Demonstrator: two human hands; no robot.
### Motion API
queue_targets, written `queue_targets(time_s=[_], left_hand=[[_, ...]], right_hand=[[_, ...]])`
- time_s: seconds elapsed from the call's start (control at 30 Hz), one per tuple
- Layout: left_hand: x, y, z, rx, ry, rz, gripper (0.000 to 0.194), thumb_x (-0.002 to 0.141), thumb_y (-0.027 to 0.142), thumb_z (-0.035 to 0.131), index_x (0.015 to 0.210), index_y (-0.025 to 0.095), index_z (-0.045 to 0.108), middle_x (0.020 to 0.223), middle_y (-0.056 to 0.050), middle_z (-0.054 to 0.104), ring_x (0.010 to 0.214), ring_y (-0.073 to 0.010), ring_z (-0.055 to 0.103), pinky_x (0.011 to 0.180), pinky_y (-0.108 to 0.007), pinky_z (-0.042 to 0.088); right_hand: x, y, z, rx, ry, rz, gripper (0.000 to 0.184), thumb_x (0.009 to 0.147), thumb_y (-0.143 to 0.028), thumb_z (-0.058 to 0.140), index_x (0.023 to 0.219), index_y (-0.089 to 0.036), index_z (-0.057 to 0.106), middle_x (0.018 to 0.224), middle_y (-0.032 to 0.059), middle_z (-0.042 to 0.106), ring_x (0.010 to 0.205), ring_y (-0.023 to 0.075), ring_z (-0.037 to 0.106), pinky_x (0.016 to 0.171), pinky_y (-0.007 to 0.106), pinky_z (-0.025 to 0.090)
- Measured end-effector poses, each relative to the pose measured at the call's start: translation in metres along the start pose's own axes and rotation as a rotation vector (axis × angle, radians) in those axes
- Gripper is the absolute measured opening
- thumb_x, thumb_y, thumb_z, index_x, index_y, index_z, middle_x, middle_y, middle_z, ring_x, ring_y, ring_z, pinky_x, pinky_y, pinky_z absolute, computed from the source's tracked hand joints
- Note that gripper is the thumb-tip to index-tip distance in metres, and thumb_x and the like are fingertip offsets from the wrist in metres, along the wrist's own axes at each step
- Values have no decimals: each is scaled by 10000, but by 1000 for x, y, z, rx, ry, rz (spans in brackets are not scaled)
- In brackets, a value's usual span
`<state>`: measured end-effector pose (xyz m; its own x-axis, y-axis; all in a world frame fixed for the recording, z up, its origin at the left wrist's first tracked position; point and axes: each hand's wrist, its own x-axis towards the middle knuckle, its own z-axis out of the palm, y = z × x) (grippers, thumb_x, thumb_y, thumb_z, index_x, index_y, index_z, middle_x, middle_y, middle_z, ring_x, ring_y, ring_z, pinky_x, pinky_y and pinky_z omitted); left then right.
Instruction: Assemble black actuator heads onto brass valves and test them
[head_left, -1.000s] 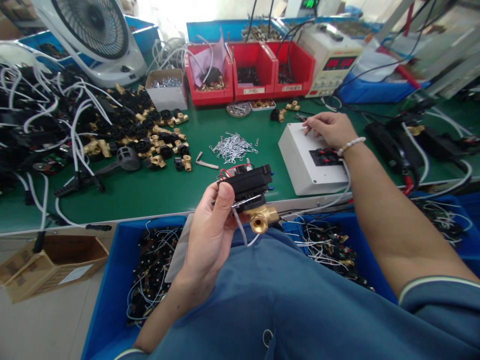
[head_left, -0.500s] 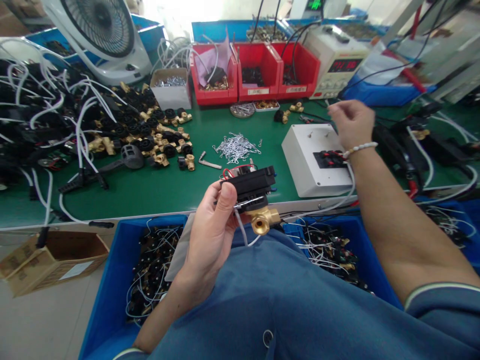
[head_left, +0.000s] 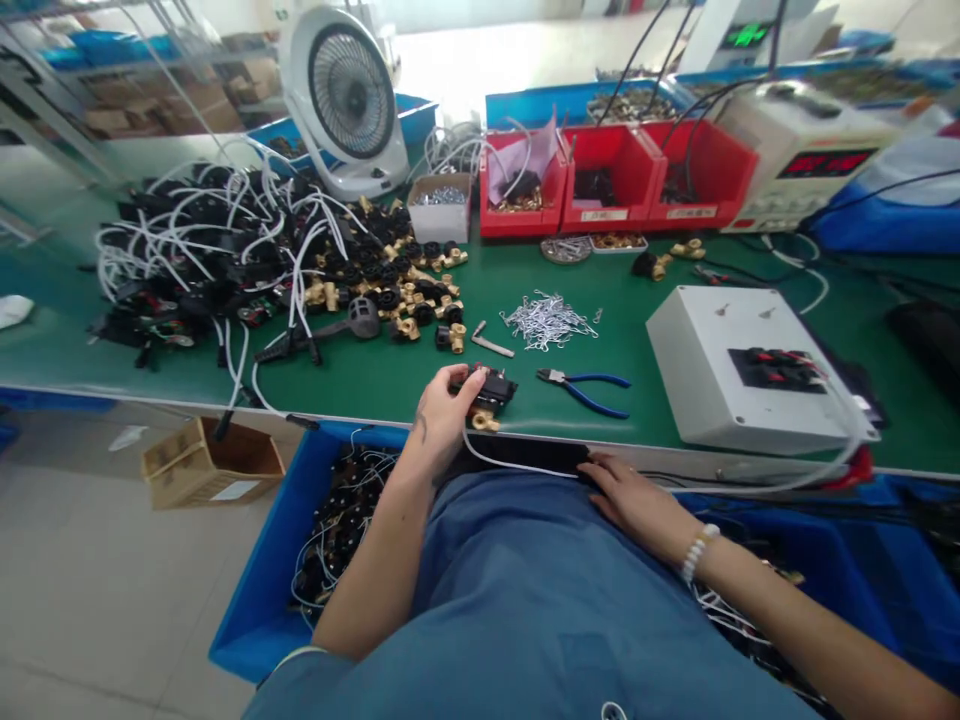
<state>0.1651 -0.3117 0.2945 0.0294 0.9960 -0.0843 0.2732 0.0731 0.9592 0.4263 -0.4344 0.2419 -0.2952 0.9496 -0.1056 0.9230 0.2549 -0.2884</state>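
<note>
My left hand (head_left: 444, 415) is closed around a motorized valve (head_left: 491, 390), a black housing with a brass fitting below, at the front edge of the green bench. From it a white cable (head_left: 517, 465) runs right, along my lap. Its far end reaches the fingers of my right hand (head_left: 637, 500), which are closed at the cable's dark tip; the grip is partly hidden. Just beyond the valve lie blue-handled pliers (head_left: 589, 385) and a bent metal hex key (head_left: 493, 343). A pile of small metal clips (head_left: 549, 320) is behind them.
A grey switch box (head_left: 705, 390) stands at right, before a power supply (head_left: 810, 150). Red bins (head_left: 607, 185) line the back. Brass valves (head_left: 405, 295) and cabled black units (head_left: 195, 250) crowd the left, near a fan (head_left: 349, 100). Blue crates (head_left: 259, 560) flank my lap.
My left hand has brought the valve lower, to the bench edge. My right hand has come down from above the grey box to the cable end. The pliers now show fully, and the view has shifted.
</note>
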Motion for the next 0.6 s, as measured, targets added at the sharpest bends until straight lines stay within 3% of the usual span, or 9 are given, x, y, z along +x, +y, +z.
queue_targets(time_s=[0.1, 0.23, 0.3, 0.4, 0.5, 0.6], left_hand=[[4, 6, -27, 178, 11, 39, 385, 912, 463, 604, 1139, 153, 633, 1211, -135, 690, 1179, -266, 624, 1051, -379, 443], [-10, 11, -56, 385, -118, -3, 333, 886, 470, 631, 697, 196, 628, 735, -72, 693, 914, -275, 669, 936, -381, 477], [-18, 11, -55, 417, -201, -19, 330, 861, 408, 671, 613, 209, 587, 615, -33, 628, 789, -249, 658, 856, -355, 490], [-23, 8, -38, 408, -195, 14, 213, 841, 272, 686, 686, 209, 555, 732, -20, 630, 865, -229, 641, 883, -344, 472], [-21, 6, -26, 355, -185, 30, 193, 872, 173, 603, 716, 208, 495, 791, -12, 616, 886, -194, 628, 902, -339, 475], [-20, 14, -42, 144, -324, -20, 171, 928, 207, 573, 767, 204, 516, 634, 55, 515, 587, -108, 546, 683, -266, 498]], right_hand=[[6, 20, 15, 18, -58, 46, 400, 937, -263, 415, 1185, -109, 689, 1128, 223, 729, 978, 330, 747, 872, 495, 612], [6, 33, 16, 79, -123, 30, 440, 933, -425, 364, 1092, -195, 704, 1097, 177, 753, 938, 337, 756, 827, 488, 627], [3, 36, 17, 117, -115, 82, 415, 886, -498, 377, 988, -265, 704, 1037, 169, 764, 876, 376, 755, 760, 530, 632], [-1, 35, 17, 166, 7, 191, 348, 842, -573, 380, 864, -361, 656, 993, 164, 763, 901, 432, 732, 794, 591, 603], [-5, 28, 13, 193, 50, 240, 301, 806, -618, 399, 923, -431, 603, 985, 153, 758, 904, 451, 718, 779, 600, 581], [-7, 28, 10, 174, -23, 276, 387, 786, -650, 386, 1113, -491, 518, 825, 134, 740, 700, 458, 702, 617, 593, 549]])
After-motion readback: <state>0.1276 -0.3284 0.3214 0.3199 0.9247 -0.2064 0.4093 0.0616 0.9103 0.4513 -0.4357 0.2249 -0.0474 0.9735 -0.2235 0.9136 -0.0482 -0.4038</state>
